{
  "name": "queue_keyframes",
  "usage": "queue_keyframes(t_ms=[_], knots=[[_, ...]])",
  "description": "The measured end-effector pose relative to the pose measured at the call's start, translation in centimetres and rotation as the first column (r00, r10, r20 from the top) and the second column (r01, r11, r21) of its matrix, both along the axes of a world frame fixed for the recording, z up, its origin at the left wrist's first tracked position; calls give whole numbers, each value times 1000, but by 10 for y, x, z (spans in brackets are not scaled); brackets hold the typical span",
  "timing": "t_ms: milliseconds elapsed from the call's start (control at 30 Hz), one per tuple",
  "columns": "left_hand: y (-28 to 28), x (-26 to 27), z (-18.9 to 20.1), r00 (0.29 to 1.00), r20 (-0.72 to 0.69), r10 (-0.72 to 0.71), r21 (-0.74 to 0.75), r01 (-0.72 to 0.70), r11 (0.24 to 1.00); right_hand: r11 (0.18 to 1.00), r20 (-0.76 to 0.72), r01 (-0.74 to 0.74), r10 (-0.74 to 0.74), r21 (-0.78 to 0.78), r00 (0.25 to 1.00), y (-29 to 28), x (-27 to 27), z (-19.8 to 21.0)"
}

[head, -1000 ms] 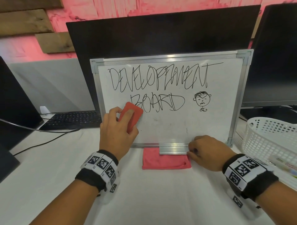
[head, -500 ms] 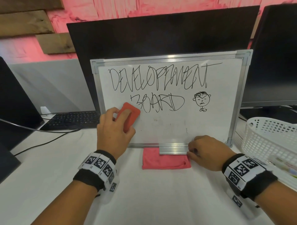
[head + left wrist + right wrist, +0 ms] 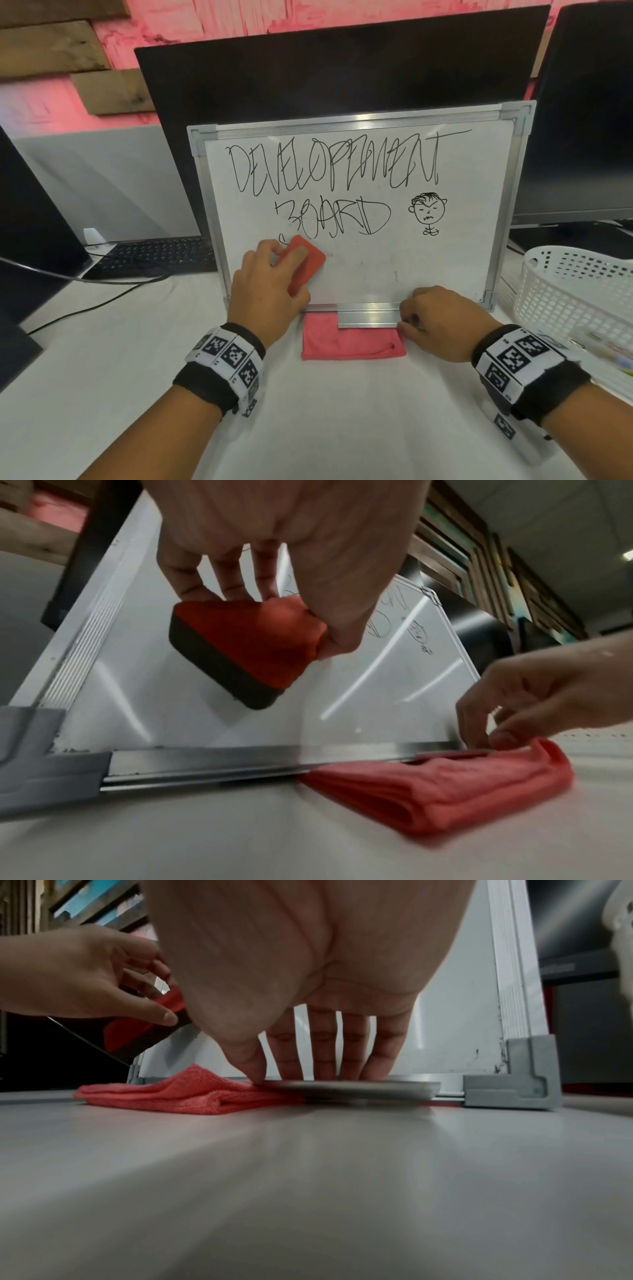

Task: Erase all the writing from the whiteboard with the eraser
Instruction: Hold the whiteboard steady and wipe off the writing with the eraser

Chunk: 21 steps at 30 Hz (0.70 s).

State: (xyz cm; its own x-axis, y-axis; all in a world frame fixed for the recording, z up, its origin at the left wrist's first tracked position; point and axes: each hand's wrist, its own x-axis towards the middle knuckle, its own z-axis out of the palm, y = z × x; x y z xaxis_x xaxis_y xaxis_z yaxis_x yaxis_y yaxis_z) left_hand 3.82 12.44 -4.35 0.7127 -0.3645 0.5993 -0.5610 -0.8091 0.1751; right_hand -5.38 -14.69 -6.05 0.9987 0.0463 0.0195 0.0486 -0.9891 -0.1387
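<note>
**Eraser low on the board, most writing still up**

Pink-lit wall and a dark monitor (image 3: 342, 68) sit behind us; we've got the whiteboard (image 3: 445, 267) propped nearly upright against that monitor, standing on the white tabletop (image 3: 342, 428).

Our left hand (image 3: 267, 291) grips the red eraser (image 3: 305, 262), fingers (image 3: 192, 569) curled over its top edge and thumb pinching the side, w/ the dark felt face turned to the board. It sits at approx 7 o'clock on the board face, just below the "B" of "BOARD". Whether the felt is pressed flat or slightly lifted, we can't tell.

Our right hand (image 3: 442, 322) is at 6 o'clock, fingers (image 3: 322, 1053) pressing down on the metal marker tray (image 3: 368, 317), thumb tucked at its front edge. We judge that's to brace the board, since it only leans and would slide or tip under wiping pressure. A folded pink cloth (image 3: 349, 342) lies under the tray, prob. as padding or grip.

"DEVELOPMENT", most of "BOARD" and the small doodled face (image 3: 426, 212) at 3 o'clock are all intact, so we're early in the job. A white basket (image 3: 575, 291) stands beside the board on the right, a keyboard (image 3: 157, 255) to its left.
</note>
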Motion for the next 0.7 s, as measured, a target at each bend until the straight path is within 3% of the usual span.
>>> queue_keyframes(t_ms=[133,300,433,600,700], knots=[[-1,5,5,997,6,76,-105,-75,992,1000,-5,-8,8,13,1000,1,0,2],[-2,2,3,998,13,60,-23,-59,998,1000,-14,-8,8,13,1000,0,-1,1],[7,5,5,990,-13,141,-133,-141,981,1000,-20,-7,8,16,1000,0,-1,2],[9,1,1,990,-68,126,25,-125,992,1000,-19,-14,14,15,1000,-1,0,0],[13,2,2,986,-66,151,-27,-153,988,1000,-17,-16,16,16,1000,-1,1,0]])
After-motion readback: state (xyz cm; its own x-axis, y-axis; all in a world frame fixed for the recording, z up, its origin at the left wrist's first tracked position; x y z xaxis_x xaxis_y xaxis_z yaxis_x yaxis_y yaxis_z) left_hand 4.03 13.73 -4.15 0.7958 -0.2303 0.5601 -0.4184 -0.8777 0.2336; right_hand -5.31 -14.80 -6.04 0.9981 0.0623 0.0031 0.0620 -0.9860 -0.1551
